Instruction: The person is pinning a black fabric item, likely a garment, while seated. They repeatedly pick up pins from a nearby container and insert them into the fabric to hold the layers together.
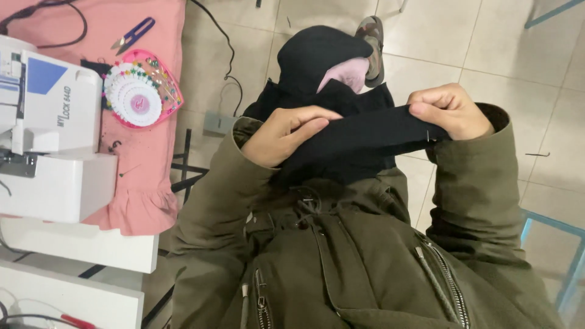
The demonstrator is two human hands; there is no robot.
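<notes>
Both arms wear dark green sleeves and bend in toward the middle. The left hand (286,135) is curled, with its fingers (314,117) stretched out to the side and the thumb tucked below them. The right hand (451,111) is closed in a loose fist, knuckles up, pinching with its fingertips (421,111). The two hands are level with each other and well apart.

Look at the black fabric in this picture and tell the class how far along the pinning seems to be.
Done: one pin already sits in the black fabric beside the right hand. In hand: both hands stretch a folded edge taut, the left hand pinching its other end. Left: no other pin shows along the edge, the pin wheel looks nearly full, and the sewing machine stands unused.
</notes>
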